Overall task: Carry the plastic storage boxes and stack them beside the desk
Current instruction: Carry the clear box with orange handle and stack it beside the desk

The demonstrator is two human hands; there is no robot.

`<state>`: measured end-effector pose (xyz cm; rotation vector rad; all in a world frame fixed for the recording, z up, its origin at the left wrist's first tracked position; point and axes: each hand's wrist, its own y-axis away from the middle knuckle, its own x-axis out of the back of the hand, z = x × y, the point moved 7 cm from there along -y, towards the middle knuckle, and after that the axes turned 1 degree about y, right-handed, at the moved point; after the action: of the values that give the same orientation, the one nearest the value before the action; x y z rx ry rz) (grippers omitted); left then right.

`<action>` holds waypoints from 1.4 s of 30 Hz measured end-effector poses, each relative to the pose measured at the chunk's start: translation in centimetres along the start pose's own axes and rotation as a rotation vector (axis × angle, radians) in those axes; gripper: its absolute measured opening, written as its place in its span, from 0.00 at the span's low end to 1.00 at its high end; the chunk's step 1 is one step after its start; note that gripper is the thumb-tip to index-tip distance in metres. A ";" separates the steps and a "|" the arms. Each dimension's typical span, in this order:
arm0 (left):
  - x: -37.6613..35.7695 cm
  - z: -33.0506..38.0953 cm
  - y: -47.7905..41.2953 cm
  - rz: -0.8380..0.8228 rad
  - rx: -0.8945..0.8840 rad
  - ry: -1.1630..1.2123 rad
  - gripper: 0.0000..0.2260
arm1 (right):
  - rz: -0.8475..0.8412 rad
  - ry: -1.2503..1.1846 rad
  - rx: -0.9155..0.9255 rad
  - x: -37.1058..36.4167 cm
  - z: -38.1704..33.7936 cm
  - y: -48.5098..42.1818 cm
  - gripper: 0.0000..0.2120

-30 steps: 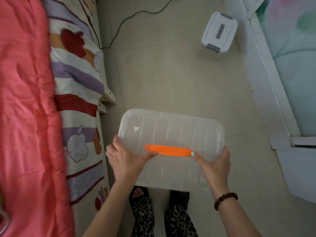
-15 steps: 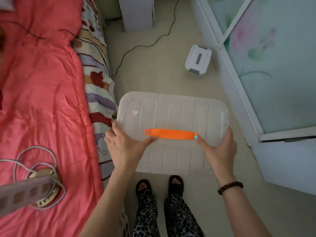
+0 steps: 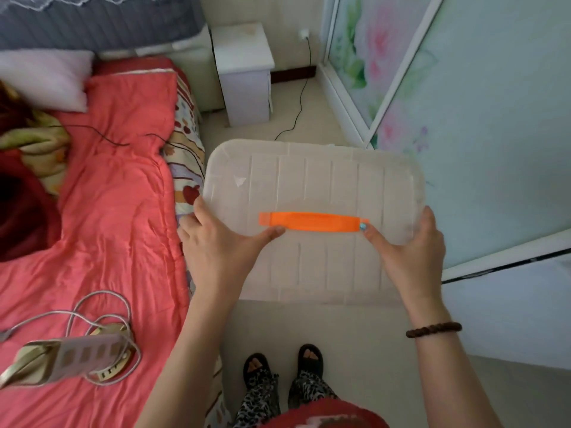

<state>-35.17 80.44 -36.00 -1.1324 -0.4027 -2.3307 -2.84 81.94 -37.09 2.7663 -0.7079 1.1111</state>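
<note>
A large translucent plastic storage box (image 3: 312,180) with a ribbed lid and an orange handle (image 3: 312,222) is held in the air in front of me, above the floor. My left hand (image 3: 216,242) grips its left side with the thumb lying on the lid near the handle's left end. My right hand (image 3: 411,245) grips the right side, thumb touching the handle's right end. The small white box seen earlier is hidden behind the held box.
A bed with a red quilt (image 3: 102,211) runs along the left, with a power strip and coiled cable (image 3: 83,353) on it. A white bedside cabinet (image 3: 244,72) stands ahead, a black cord (image 3: 301,97) trailing on the floor. Flowered sliding doors (image 3: 463,103) line the right.
The view has tilted up and forward: the cabinet and headboard came into sight. The box is held higher and closer to the camera, and it now covers the small white box on the floor.
</note>
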 end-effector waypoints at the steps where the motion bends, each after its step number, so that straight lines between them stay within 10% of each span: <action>1: 0.8 0.6 0.1 0.013 -0.016 0.003 0.61 | 0.004 -0.006 -0.001 0.6 -0.5 -0.1 0.46; 19: 5.7 5.1 0.9 0.048 -0.159 0.095 0.57 | 0.106 -0.031 -0.067 7.1 -3.8 1.7 0.52; 42: -9.1 24.6 22.4 -0.467 -0.702 0.170 0.57 | 0.680 -0.019 -0.479 32.4 15.1 14.4 0.45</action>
<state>-2.01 76.39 -27.31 -1.2091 0.2815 -3.0831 20.80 52.90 -27.78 2.1678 -1.7311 0.8237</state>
